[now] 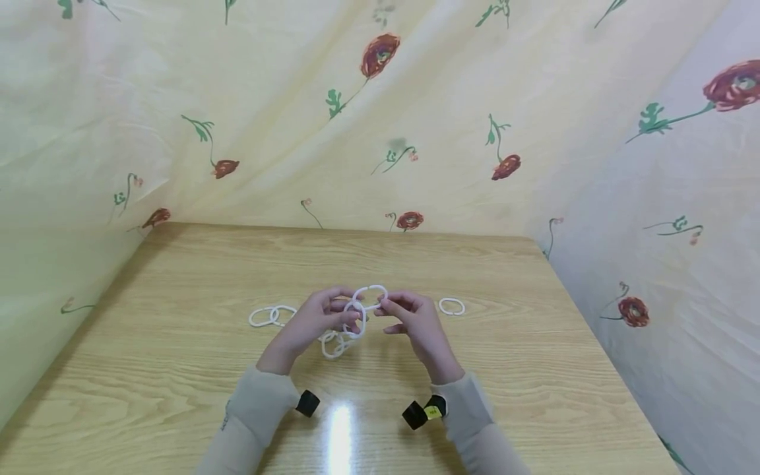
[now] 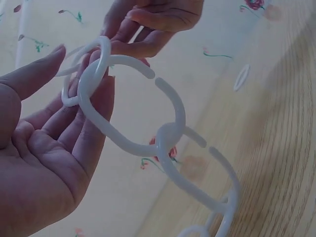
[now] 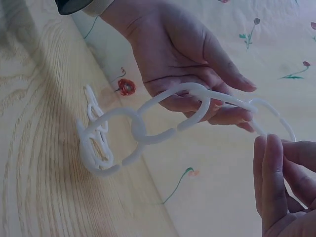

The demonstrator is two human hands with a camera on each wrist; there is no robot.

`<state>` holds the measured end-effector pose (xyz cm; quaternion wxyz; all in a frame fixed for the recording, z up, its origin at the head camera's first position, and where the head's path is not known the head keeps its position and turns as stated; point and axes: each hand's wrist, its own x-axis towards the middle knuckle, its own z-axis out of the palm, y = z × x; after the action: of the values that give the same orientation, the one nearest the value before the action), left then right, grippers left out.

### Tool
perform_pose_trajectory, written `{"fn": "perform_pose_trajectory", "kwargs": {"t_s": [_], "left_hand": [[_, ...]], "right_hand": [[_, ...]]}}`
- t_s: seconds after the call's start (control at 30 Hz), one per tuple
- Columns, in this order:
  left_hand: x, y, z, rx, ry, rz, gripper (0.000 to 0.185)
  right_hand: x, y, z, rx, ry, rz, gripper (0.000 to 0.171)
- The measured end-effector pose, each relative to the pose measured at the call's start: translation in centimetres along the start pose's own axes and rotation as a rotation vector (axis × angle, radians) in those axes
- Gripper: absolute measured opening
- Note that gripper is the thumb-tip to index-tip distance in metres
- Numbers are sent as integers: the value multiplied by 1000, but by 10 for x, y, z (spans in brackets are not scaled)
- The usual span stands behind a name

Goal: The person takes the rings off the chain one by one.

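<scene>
A chain of white plastic oval links [image 1: 343, 333] hangs between both hands over the wooden table [image 1: 178, 369], its lower links piled on the wood. My left hand [image 1: 343, 316] holds an upper link [image 2: 133, 108] across its curled fingertips, thumb close by. My right hand [image 1: 387, 307] pinches the topmost link [image 1: 371, 295], which is hooked into the left hand's link. In the right wrist view, the right hand's fingertips [image 3: 270, 153] grip that top link [image 3: 276, 116] while the left hand [image 3: 217, 94] curls around the adjoining one.
Two joined loose links [image 1: 272, 315] lie on the table left of the hands. A single loose link [image 1: 452, 306] lies to the right. Floral cloth [image 1: 415, 132] walls the table at the back and both sides. Black wrist cameras [image 1: 423, 413] sit on both sleeves.
</scene>
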<state>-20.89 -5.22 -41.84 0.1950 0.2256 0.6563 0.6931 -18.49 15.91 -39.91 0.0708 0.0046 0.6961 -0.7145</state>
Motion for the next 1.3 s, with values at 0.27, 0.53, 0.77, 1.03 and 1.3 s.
{"fn": "perform_pose_trajectory", "kwargs": {"t_s": [0.27, 0.53, 0.77, 1.03, 1.3], "left_hand": [[-5, 2, 0, -47, -27, -27, 56], [-5, 0, 3, -43, -3, -38, 60], [-7, 4, 3, 46, 14, -64, 62], [-7, 2, 0, 70, 58, -80, 58], [-8, -1, -3, 133, 151, -86, 51]], "right_hand": [[-3, 4, 3, 16, 47, 15, 25], [-5, 5, 9, 46, 88, -6, 23], [-3, 10, 12, 80, 145, -6, 24], [-1, 15, 7, 135, 218, 17, 12], [0, 17, 4, 139, 245, 22, 6]]}}
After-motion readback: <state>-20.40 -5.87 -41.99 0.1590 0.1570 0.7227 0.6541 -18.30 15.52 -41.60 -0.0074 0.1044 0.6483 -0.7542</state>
